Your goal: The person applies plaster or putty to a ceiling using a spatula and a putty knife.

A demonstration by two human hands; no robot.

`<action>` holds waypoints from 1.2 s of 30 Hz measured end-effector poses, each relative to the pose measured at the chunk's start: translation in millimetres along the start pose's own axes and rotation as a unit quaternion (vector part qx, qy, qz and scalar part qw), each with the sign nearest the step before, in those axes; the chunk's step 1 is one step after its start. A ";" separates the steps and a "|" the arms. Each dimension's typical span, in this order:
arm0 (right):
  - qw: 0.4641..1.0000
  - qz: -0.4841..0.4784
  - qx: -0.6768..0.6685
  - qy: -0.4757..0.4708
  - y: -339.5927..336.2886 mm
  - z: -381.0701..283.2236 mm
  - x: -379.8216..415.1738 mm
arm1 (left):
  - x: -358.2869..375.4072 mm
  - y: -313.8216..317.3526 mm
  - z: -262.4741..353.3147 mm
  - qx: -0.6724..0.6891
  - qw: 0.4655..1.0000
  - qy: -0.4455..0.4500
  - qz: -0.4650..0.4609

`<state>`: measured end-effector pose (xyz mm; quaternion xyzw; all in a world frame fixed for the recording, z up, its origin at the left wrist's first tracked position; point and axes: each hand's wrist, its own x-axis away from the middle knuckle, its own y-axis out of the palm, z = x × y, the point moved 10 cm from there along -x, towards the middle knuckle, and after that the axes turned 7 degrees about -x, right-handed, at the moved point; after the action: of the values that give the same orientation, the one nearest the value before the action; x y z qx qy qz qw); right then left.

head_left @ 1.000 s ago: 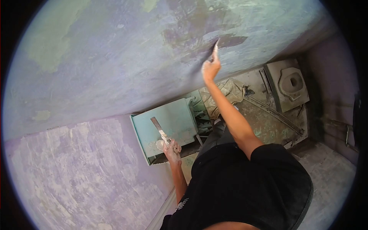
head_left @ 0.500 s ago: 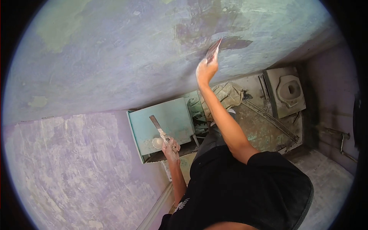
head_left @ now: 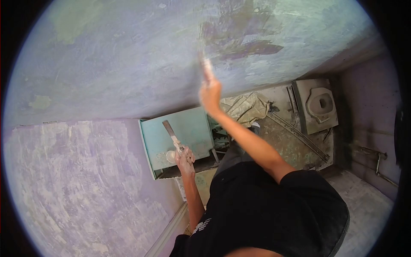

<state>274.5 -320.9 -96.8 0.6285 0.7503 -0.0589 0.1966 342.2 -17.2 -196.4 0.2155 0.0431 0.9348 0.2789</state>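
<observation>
My right hand is closed around a putty knife, blurred by motion, whose blade is at the bluish wall. Just right of the blade lies a darker, damp-looking patch on that wall. Lower down, my left hand is wrapped round a second scraper, its blade pointing up and left. White paste coats these fingers, and a pale round lump sits beside them. Behind this hand is a turquoise cabinet.
A squat toilet on a raised block stands at the right. Crumpled cloth and a long metal bar lie on the floor. Pipes with a tap run along the right wall. A purple, white-streaked wall fills the lower left.
My right hand and its knife have swept left along the wall, and the dark patch's shape differs. My left hand still holds its scraper, slightly shifted in view with the cabinet.
</observation>
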 end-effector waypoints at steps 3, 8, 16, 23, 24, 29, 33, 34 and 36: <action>0.985 0.163 0.007 0.059 -78.7 11.8 -31.5 | -4.6 7.1 0.9 -0.002 1.000 0.002 -0.018; 0.963 0.265 0.045 -0.032 -81.3 12.1 -75.2 | -3.7 10.7 -4.6 -0.008 0.999 0.001 -0.034; 0.999 0.015 0.035 0.019 23.1 14.9 -17.3 | -0.7 8.2 -8.3 -0.010 0.999 -0.018 -0.032; 0.970 0.184 0.039 0.152 -84.1 17.1 -22.4 | -7.9 12.4 -7.3 -0.023 0.999 -0.023 -0.025; 0.971 0.182 0.036 0.151 -80.3 25.9 -32.5 | -8.1 14.1 -6.7 -0.022 0.999 -0.019 -0.023; 0.986 0.127 0.101 0.047 -10.8 25.5 -39.4 | -9.9 35.6 12.8 -0.173 0.984 0.016 -0.026; 0.999 0.027 0.041 -0.013 -5.5 15.6 -2.3 | -14.9 62.5 34.1 -0.203 0.978 0.031 -0.043; 0.990 -0.060 -0.029 0.127 -3.5 47.1 11.2 | -17.0 72.7 40.3 -0.156 0.984 0.054 -0.065; 0.950 -0.145 -0.096 0.258 -10.5 63.8 33.8 | -23.0 84.9 50.2 -0.105 0.987 0.082 -0.091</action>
<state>273.9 -313.3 -169.4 0.4849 0.8604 0.1499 0.0456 338.2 -103.0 -142.6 0.1028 -0.0132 0.9196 0.3791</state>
